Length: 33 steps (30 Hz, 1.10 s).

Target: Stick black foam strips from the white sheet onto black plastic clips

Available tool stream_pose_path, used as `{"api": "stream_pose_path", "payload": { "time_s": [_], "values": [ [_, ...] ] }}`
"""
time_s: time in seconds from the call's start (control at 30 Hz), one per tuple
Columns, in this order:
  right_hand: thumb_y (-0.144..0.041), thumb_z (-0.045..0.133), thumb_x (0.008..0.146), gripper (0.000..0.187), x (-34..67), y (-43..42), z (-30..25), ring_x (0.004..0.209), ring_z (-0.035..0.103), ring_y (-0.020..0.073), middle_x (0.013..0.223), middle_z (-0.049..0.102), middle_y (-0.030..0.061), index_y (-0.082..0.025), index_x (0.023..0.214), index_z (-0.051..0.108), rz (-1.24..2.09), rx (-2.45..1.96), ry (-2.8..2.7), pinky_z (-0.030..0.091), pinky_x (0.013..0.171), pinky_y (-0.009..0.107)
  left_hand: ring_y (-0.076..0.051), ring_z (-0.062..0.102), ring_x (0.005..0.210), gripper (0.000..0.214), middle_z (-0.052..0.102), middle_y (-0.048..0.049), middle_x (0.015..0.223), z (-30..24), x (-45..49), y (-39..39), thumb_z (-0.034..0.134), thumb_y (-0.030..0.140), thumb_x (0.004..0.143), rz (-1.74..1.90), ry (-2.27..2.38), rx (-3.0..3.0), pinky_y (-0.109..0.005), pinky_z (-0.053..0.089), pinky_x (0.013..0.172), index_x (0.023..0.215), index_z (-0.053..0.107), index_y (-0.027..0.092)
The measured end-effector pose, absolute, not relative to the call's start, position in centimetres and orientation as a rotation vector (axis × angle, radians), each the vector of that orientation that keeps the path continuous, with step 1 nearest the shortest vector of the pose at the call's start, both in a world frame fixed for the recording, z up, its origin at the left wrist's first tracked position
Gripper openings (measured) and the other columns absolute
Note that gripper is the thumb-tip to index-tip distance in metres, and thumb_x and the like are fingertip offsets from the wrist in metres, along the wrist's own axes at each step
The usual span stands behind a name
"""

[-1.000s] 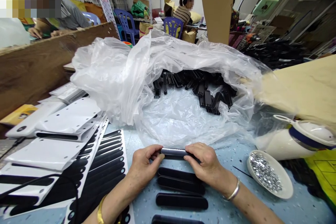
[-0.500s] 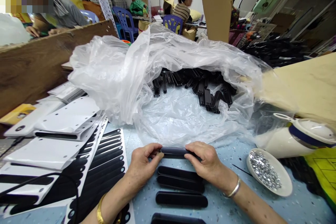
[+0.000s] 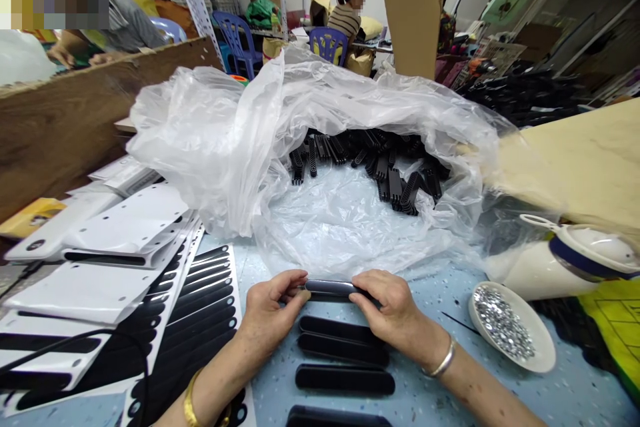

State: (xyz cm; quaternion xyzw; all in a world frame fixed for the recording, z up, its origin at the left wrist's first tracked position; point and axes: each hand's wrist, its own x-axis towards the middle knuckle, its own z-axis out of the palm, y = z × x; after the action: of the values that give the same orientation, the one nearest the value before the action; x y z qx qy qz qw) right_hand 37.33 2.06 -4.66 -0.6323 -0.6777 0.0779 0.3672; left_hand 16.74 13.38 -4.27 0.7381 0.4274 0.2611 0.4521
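Observation:
A long black strip-shaped piece with rounded ends [image 3: 330,288] is held level between my two hands, just above the blue table. My left hand [image 3: 277,303] pinches its left end between thumb and fingers. At the other end, my right hand [image 3: 393,300] is closed round the piece and hides its tip. Below it lie similar black pieces: two touching [image 3: 343,340], then a single one [image 3: 345,379], and one more [image 3: 337,417] cut off by the bottom edge. Sheets of black rounded strips [image 3: 200,307] lie beside my left forearm.
A clear plastic bag [image 3: 215,133] spreads over the table's back, with many black parts [image 3: 395,183] inside. On the right are a dish of small shiny pieces [image 3: 547,353] and a white lidded container [image 3: 535,273]. A wooden board [image 3: 75,113] stands left; people sit beyond.
Both hands keep the same hold on the black piece, with hardly any movement. The whole view has shifted very slightly.

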Motion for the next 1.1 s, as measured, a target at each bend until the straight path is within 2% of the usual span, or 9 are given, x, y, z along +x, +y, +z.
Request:
{"api": "stream_pose_path", "payload": {
  "time_s": [0.13,0.5,0.7,0.83,0.97,1.1],
  "values": [
    [-0.017,0.058,0.089,0.012,37.4,2.0,-4.9,0.076,0.068,0.0213,0.083,0.073,0.0078,-0.019,0.089,0.07,0.198,-1.625,-1.748,0.055,0.073,0.034,-0.02,0.075,0.071,0.028,0.08,-0.0047,0.085,-4.5,16.7,13.5,0.066,0.028,0.072,0.654,1.043,1.812,-0.027,0.06,0.064,0.097,0.074,0.017],
    [-0.015,0.058,0.089,0.012,37.3,2.0,-4.8,0.072,0.066,0.0193,0.08,0.071,0.0067,-0.018,0.088,0.069,0.224,-1.604,-1.74,0.051,0.068,0.03,-0.017,0.07,0.059,0.02,0.076,-0.0004,0.066,-4.1,16.6,13.7,0.064,0.028,0.076,0.627,1.004,1.974,-0.025,0.057,0.059,0.088,0.078,0.019],
    [-0.015,0.058,0.089,0.012,37.3,2.1,-5.0,0.072,0.065,0.0191,0.079,0.071,0.0065,-0.019,0.086,0.069,0.232,-1.61,-1.742,0.05,0.068,0.03,-0.017,0.073,0.063,0.023,0.08,-0.0024,0.078,-4.4,16.6,13.8,0.065,0.024,0.074,0.698,0.984,1.928,-0.024,0.059,0.059,0.093,0.075,0.017],
    [-0.015,0.058,0.089,0.011,37.3,2.0,-5.1,0.072,0.065,0.0194,0.079,0.071,0.0068,-0.018,0.086,0.069,0.234,-1.616,-1.737,0.049,0.069,0.031,-0.017,0.072,0.057,0.02,0.078,0.0,0.068,-4.5,16.4,13.8,0.064,0.023,0.078,0.688,0.944,2.048,-0.024,0.058,0.056,0.092,0.077,0.018],
    [-0.014,0.058,0.088,0.012,37.2,2.1,-4.9,0.075,0.066,0.0199,0.081,0.072,0.0074,-0.018,0.087,0.07,0.234,-1.61,-1.729,0.05,0.071,0.031,-0.018,0.076,0.072,0.019,0.081,-0.0016,0.083,-4.9,16.3,13.7,0.062,0.02,0.082,0.753,0.847,2.154,-0.024,0.061,0.068,0.094,0.077,0.02],
    [-0.014,0.06,0.088,0.012,37.3,2.2,-4.9,0.075,0.068,0.0197,0.083,0.073,0.0072,-0.019,0.087,0.071,0.243,-1.599,-1.702,0.052,0.072,0.031,-0.017,0.077,0.077,0.02,0.081,-0.0021,0.085,-5.2,16.3,13.8,0.06,0.016,0.085,0.822,0.701,2.242,-0.022,0.061,0.074,0.093,0.077,0.02]
  ]
}}
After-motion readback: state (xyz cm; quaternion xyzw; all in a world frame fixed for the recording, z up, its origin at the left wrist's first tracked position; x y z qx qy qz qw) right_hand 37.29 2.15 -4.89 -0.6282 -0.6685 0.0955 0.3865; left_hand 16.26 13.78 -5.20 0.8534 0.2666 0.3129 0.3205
